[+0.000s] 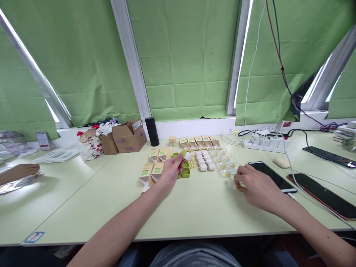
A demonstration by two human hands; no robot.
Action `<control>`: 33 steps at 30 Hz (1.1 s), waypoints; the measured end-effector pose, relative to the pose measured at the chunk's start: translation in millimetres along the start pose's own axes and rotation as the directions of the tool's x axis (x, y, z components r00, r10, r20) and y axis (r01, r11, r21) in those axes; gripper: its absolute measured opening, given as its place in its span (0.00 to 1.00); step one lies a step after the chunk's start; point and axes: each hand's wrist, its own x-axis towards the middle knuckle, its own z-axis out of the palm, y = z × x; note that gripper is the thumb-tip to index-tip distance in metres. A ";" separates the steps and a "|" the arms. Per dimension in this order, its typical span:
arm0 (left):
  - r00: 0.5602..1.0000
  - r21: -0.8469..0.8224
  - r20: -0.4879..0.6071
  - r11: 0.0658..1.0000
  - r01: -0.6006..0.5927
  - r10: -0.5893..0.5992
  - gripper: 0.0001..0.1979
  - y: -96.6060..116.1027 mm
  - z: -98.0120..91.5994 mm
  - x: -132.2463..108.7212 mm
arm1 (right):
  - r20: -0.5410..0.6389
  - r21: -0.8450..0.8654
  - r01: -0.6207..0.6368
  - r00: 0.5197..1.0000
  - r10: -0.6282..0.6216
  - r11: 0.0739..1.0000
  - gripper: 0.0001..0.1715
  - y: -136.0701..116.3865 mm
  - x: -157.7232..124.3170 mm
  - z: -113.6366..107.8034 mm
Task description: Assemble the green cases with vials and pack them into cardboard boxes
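Note:
My left hand (171, 171) is raised a little over the table and pinches a small green-and-white case (185, 155) between thumb and fingers. Just below it lie green cases (185, 172) and small tan-and-green boxes (151, 172). My right hand (254, 185) rests on the table with fingers curled round a small clear plastic piece with a yellow spot (236, 184). Between my hands sit rows of white cases (205, 161) and clear trays with yellow parts (224, 163). A further row of open tan boxes (198, 142) stands behind them.
Two phones (274, 176) (324, 194) lie to the right, with a power strip (265, 142) and cables behind. A black cylinder (152, 131), cardboard boxes (128, 136) and a bag (89, 146) stand at the back left. Another person's hand (19, 171) rests at far left.

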 end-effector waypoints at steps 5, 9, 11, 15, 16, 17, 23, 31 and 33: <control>1.000 0.018 -0.006 1.000 -0.009 0.009 0.32 -1.2 -1.4 0.6 | -0.016 0.081 0.093 0.996 -0.092 0.992 0.11 -50.8 37.8 -6.6; 0.999 0.048 -0.021 0.998 -0.027 0.028 0.34 -3.7 -3.4 3.5 | -0.002 0.073 0.164 0.986 -0.164 0.984 0.12 -76.6 69.8 4.2; 0.999 0.063 -0.024 0.997 -0.035 0.036 0.34 -4.3 -4.0 4.5 | 0.015 0.081 0.193 0.981 -0.195 0.978 0.11 -80.2 78.6 10.8; 0.999 0.081 -0.027 0.996 -0.045 0.047 0.33 -5.2 -4.9 5.3 | -0.019 0.122 0.198 0.980 -0.197 0.973 0.18 -75.3 82.8 16.4; 0.998 0.085 -0.030 0.995 -0.046 0.049 0.33 -5.6 -5.2 5.5 | -0.045 0.137 0.187 0.982 -0.182 0.973 0.24 -73.2 82.9 16.4; 0.998 0.089 -0.032 0.995 -0.047 0.050 0.33 -6.2 -5.6 5.8 | -0.070 0.153 0.174 0.984 -0.165 0.973 0.30 -71.2 83.1 16.3; 0.997 0.121 -0.045 0.991 -0.061 0.067 0.33 -8.6 -8.6 8.6 | -0.058 0.268 0.161 0.987 -0.151 0.950 0.27 -66.9 90.2 15.9; 0.979 0.095 -0.128 0.985 -0.145 0.157 0.33 -5.2 -12.1 11.6 | -0.043 0.903 0.036 0.999 0.006 0.427 0.25 -55.8 123.3 9.7; 0.976 0.099 -0.142 0.983 -0.153 0.166 0.33 -3.5 -12.5 11.0 | -0.033 0.999 0.031 0.999 0.034 0.039 0.26 -54.9 130.2 12.3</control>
